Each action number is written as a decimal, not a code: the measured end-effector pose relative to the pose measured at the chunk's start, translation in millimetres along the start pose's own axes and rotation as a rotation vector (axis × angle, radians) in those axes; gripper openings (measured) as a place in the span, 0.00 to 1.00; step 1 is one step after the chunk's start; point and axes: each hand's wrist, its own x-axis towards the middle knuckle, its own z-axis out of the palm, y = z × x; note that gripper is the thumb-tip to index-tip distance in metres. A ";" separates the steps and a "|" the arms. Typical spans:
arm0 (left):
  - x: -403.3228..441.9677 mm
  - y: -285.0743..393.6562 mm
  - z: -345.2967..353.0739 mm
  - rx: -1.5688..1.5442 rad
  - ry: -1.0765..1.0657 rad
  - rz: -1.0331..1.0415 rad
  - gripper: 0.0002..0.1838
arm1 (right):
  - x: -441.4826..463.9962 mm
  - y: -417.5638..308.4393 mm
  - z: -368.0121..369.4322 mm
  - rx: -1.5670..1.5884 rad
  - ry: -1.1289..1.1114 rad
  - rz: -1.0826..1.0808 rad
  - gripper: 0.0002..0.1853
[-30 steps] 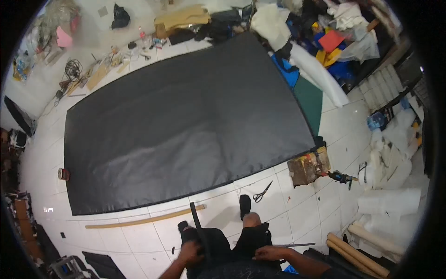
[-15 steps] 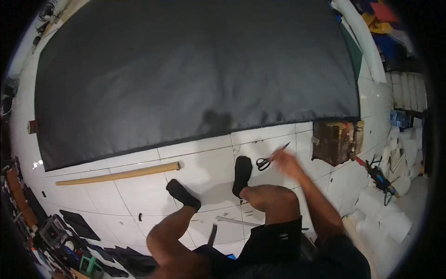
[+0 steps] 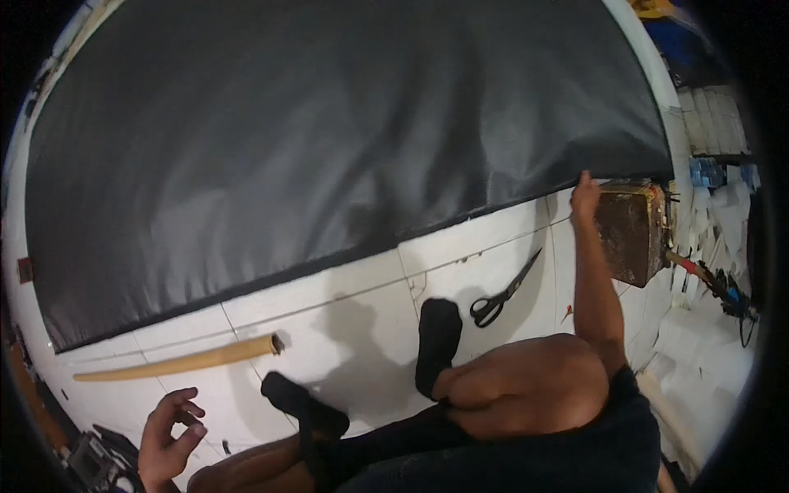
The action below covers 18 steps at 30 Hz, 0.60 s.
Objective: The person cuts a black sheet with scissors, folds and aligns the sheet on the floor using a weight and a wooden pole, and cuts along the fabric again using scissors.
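Note:
A large black sheet [image 3: 271, 156], which looks like leatherette, covers much of the floor, with soft folds running across it. At its near edge on the right, my right hand [image 3: 585, 199] is closed on the border, the thumb on top and the other fingers hidden. Black-handled scissors [image 3: 490, 311] lie on the tiles left of my right forearm, not touched. My left hand [image 3: 168, 435] is raised at the lower left, fingers loosely curved and apart, holding nothing. Beyond it a cardboard tube [image 3: 189, 360] lies along the sheet's near edge.
A worn brown block [image 3: 629, 234] stands beside my right hand, at the sheet's corner. White scraps and rolls [image 3: 699, 361] pile up on the right. My feet in black socks [image 3: 439, 341] rest on the white tiles [image 3: 362, 279]. Dark equipment [image 3: 94, 460] stands at lower left.
My right hand has gone from beside the scissors to the sheet's edge and taken hold of it. My left hand has come into view. The sheet shows deeper folds, and the view sits closer.

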 end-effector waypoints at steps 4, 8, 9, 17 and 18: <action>23.4 29.6 -7.6 0.033 0.090 0.237 0.25 | -39.4 -16.7 40.9 -0.022 0.077 -0.107 0.29; 48.1 66.9 3.9 0.218 0.148 0.402 0.25 | -66.3 -38.0 100.6 -0.242 -0.108 -0.258 0.24; 49.3 75.3 8.9 0.207 0.132 0.440 0.24 | -68.8 -36.4 117.2 -0.212 -0.126 -0.270 0.24; 117.1 -35.8 -66.7 -0.100 0.576 0.365 0.21 | -25.2 -1.1 141.1 0.287 0.186 -0.216 0.29; 139.1 -74.8 -73.5 -0.109 0.607 0.210 0.22 | -7.5 11.2 124.4 0.402 0.206 -0.020 0.27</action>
